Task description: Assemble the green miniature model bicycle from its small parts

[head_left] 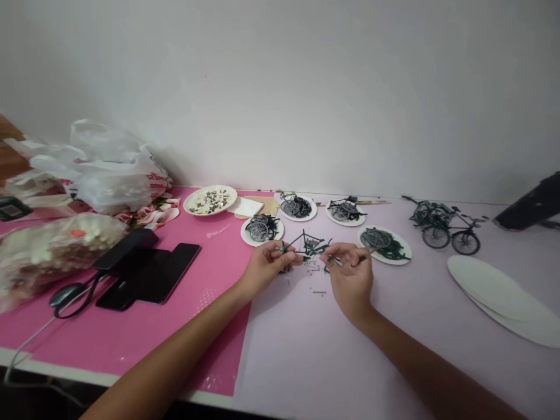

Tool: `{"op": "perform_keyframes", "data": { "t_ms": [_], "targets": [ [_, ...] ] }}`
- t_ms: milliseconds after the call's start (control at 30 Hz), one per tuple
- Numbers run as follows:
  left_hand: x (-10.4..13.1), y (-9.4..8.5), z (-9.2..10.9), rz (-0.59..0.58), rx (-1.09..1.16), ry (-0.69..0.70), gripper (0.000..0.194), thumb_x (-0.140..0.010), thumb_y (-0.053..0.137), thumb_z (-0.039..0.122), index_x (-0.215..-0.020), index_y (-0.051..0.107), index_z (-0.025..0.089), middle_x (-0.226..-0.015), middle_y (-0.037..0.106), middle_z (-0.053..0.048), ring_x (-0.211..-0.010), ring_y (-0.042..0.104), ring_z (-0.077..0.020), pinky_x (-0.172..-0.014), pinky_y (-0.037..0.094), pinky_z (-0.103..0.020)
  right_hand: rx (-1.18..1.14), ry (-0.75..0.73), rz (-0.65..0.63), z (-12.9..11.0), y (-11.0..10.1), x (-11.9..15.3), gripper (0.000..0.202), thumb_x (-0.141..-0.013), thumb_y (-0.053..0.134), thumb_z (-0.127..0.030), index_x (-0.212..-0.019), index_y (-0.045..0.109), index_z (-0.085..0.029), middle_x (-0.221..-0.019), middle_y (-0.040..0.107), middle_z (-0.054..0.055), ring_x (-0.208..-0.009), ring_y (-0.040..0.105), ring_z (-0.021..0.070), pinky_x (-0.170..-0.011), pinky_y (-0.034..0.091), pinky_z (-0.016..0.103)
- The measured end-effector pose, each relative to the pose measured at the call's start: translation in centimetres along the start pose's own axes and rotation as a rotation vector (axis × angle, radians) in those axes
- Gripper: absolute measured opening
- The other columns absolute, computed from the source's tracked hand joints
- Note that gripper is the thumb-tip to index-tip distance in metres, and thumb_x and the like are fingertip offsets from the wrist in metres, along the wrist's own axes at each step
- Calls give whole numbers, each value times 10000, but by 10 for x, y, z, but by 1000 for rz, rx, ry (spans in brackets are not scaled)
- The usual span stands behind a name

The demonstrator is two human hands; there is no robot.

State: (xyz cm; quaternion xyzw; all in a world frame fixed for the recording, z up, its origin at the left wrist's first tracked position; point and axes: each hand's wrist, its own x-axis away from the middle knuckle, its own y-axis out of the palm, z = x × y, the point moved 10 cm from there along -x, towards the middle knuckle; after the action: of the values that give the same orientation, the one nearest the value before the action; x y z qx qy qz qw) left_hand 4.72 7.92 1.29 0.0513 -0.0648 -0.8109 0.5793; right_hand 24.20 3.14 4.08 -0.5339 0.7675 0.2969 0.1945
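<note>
A small dark green model bicycle frame [311, 245] is held just above the pale mat [306, 350], near the middle of the table. It is pinched at its left end by the left hand [266, 263], whose fingers are closed narrowly around it. A thin tool [365, 254] is gripped in the right hand [350, 274], fingertips drawn tight on its shaft, and its tip is pointed toward the frame. A few tiny loose parts [318, 291] are seen lying on the mat just below the hands.

Beyond the hands, small white plates are laid out in a loose row. Grey spoked wheels and black parts are heaped on the nearest left plate [261, 229]. Black pieces are piled on the plate behind it [298, 207]. Wheels and dark rods are held by the next plate to the right [345, 212]. A grey wheel and green parts are carried by the right plate [385, 244]. Farther left, a wider dish [210, 200] is filled with small pale and dark bits.

Finished model bicycles [441, 227] are stood at the far right, with stacked empty plates [503, 297] nearer. On the pink mat [131, 326] to the left, dark phones [144, 271], a pair of scissors [72, 294] and plastic bags [105, 166] are spread out.
</note>
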Motion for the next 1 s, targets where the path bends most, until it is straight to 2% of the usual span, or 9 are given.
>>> {"op": "perform_keyframes", "data": {
  "t_ms": [133,300,433,567,633,800,1000],
  "targets": [
    [-4,4,7,-41,43,-34,604,-689,938,564,-974,588,162,-1048,817,-193,-1014,800,-332,-766,592,-332,11,10,-35,3,1,1,484,-884,758,-145,-885,297,-294,-919,713,-19,-866,706,182,-808,580,384],
    [-14,16,18,-102,99,-27,650,-694,964,483,-1098,573,157,-1100,809,-209,-1084,784,-348,-891,629,-419,117,-5,-14,3,-5,-4,469,-896,758,-170,-868,305,-290,-904,735,-4,-902,714,198,-848,571,411],
    [-23,22,15,-134,222,-83,543,-737,962,360,-1014,534,174,-1107,810,-197,-1095,785,-322,-954,624,-422,212,-123,9,-11,-6,-7,461,-882,792,-191,-834,342,-281,-864,747,6,-950,723,224,-902,545,442],
    [-28,23,7,-160,316,-124,423,-815,893,229,-1103,594,148,-1173,794,-194,-1073,793,-289,-935,634,-374,231,-103,6,-9,-7,-7,476,-891,795,-210,-818,330,-281,-904,756,19,-868,693,206,-845,531,417],
    [-27,20,4,-157,341,-129,388,-862,844,203,-1176,628,129,-1202,785,-194,-1081,791,-275,-953,631,-361,237,-80,5,-6,-8,-7,475,-892,796,-220,-817,331,-281,-916,754,22,-851,675,201,-838,524,413],
    [-14,19,3,-203,443,-133,354,-922,775,172,-1254,666,116,-1301,749,-187,-1254,718,-260,-1132,540,-335,215,-51,25,-1,-12,-6,483,-880,819,-244,-824,340,-281,-911,747,21,-870,666,207,-843,524,413],
    [-4,24,8,-260,474,-139,346,-970,717,187,-1307,662,133,-1349,728,-182,-1288,697,-280,-1101,574,-352,222,-51,27,2,-14,-5,490,-884,817,-244,-813,334,-278,-910,741,20,-855,654,197,-857,514,407]
  ]
}}
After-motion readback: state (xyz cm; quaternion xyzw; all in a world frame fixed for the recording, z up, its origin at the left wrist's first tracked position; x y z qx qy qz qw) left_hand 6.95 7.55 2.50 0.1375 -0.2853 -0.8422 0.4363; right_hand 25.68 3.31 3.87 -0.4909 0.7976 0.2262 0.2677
